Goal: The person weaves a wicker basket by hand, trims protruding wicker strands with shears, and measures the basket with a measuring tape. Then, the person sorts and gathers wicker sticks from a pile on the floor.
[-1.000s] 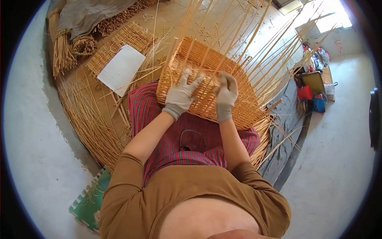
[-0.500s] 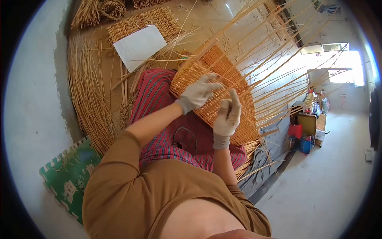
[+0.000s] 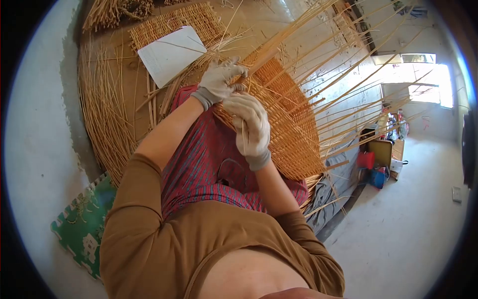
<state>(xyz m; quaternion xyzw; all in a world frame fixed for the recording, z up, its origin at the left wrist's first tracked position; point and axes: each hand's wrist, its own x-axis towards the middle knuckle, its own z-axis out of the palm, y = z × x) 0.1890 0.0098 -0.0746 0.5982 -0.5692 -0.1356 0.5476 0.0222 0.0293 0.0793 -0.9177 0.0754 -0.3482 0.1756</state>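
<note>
Rough woven wicker basket (image 3: 286, 127); smooth matt white paper (image 3: 172, 56); striped cloth (image 3: 191, 172).

Basket (image 3: 286, 142): partly hidden behind left grip (image 3: 216, 82) and right grip (image 3: 253, 124)
Paper (image 3: 172, 56): beyond left grip, too small to read
Reed bundle (image 3: 102, 15): farther beyond, cut off at top

You have two hands, your left hand (image 3: 216, 83) and your right hand (image 3: 254, 124); one basket (image 3: 294, 149); one white sheet (image 3: 172, 56); one woven panel (image 3: 194, 17); one red container (image 3: 365, 160); one green mat (image 3: 79, 226); your loose rods (image 3: 107, 114) defy counting.
</note>
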